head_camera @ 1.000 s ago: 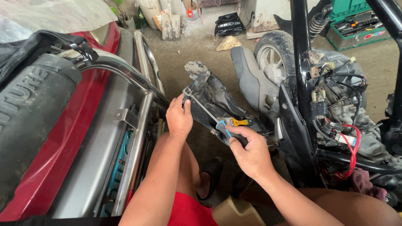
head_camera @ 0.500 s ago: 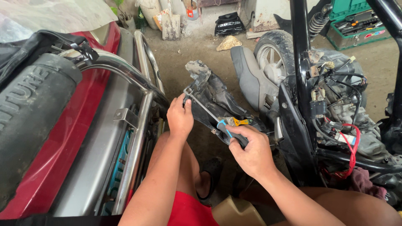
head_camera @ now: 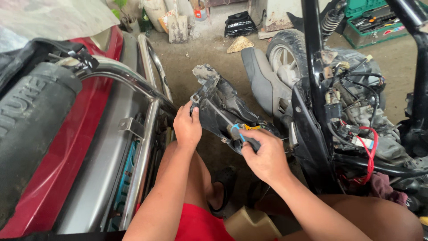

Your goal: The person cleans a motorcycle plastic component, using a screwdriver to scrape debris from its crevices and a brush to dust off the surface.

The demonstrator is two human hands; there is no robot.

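Note:
A dirty black plastic motorcycle panel (head_camera: 223, 100) is held up over my knees. My left hand (head_camera: 187, 127) grips its lower left edge. My right hand (head_camera: 265, 156) is closed around the blue-and-black handle of a screwdriver (head_camera: 238, 134), whose thin metal shaft runs up and left across the panel toward my left hand. A small yellow piece (head_camera: 255, 127) shows on the panel just above my right hand.
A red and grey motorcycle body with a chrome rail (head_camera: 147, 129) fills the left. A stripped black frame with wiring and red cables (head_camera: 356, 134) stands on the right, a wheel (head_camera: 285, 58) behind it. A green toolbox (head_camera: 374, 22) sits far right on the concrete floor.

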